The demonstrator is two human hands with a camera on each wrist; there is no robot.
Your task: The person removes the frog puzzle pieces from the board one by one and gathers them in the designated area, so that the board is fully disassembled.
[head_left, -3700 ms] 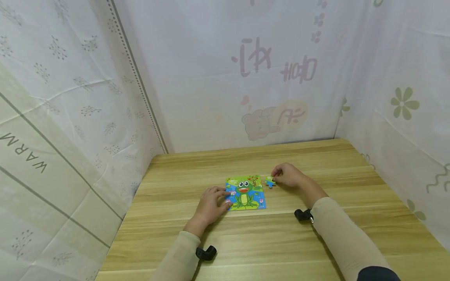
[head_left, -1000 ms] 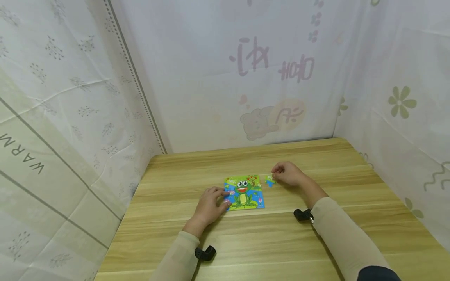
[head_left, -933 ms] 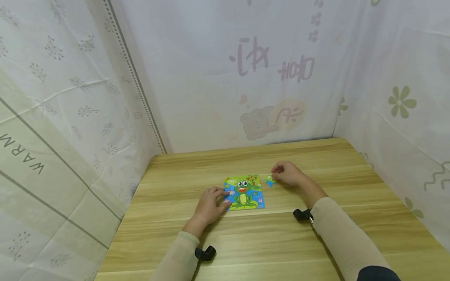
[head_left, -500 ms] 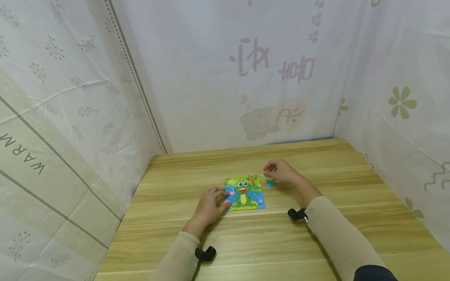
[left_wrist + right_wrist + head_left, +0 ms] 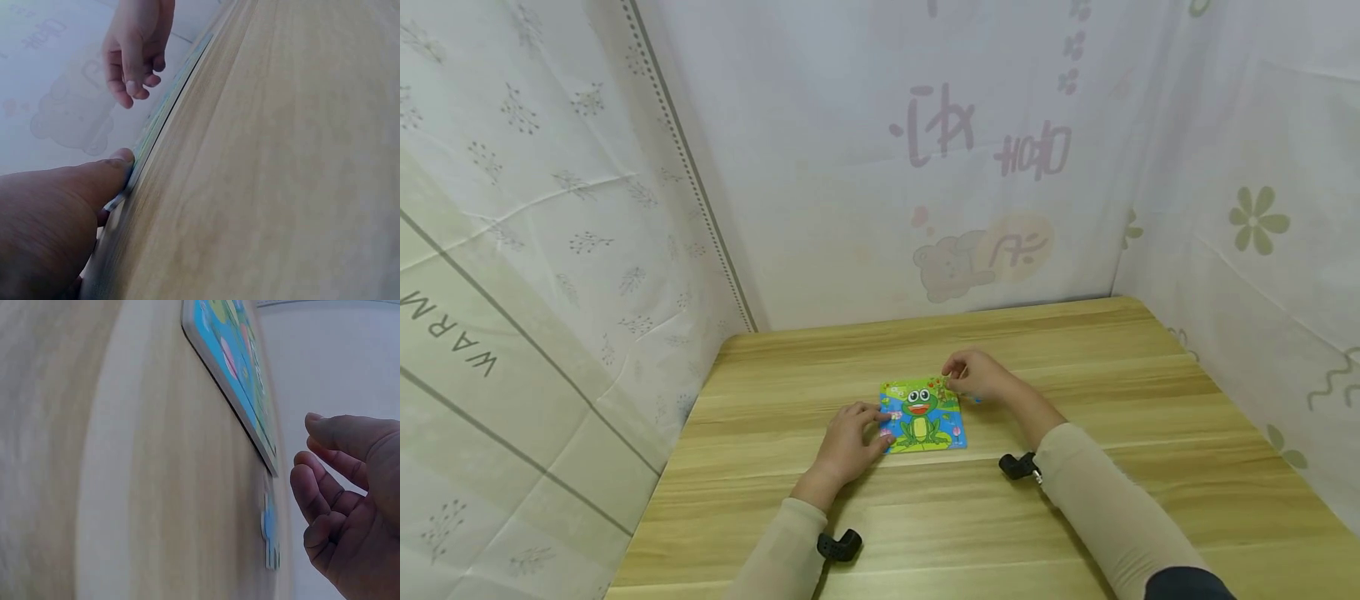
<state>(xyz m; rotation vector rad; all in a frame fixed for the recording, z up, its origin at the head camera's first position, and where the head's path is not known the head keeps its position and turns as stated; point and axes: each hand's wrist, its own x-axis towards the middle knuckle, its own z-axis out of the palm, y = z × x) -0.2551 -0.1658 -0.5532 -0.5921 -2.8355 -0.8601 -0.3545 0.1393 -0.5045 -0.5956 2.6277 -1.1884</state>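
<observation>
A square frog jigsaw puzzle [image 5: 921,427] lies flat on the wooden table. My left hand [image 5: 846,442] rests at its left side, with index finger and thumb touching its left edge and near corner. In the left wrist view the thumb [image 5: 109,178] lies on the puzzle's edge. Over the puzzle's far right corner hovers my right hand [image 5: 979,375], its fingers loosely bent and nothing visible between them. A loose blue-and-green jigsaw piece [image 5: 270,532] lies on the table just right of the puzzle. In the head view, my right hand hides most of it.
The wooden table [image 5: 910,517] reaches back to a printed white curtain [image 5: 820,208]. More curtain hangs on the left and right. Each forearm wears a black wrist camera, the left one [image 5: 840,546] and the right one [image 5: 1017,466].
My right hand has moved left from the loose jigsaw piece to above the puzzle's far right corner. The piece stays on the table, now mostly covered from view. My left hand stays put.
</observation>
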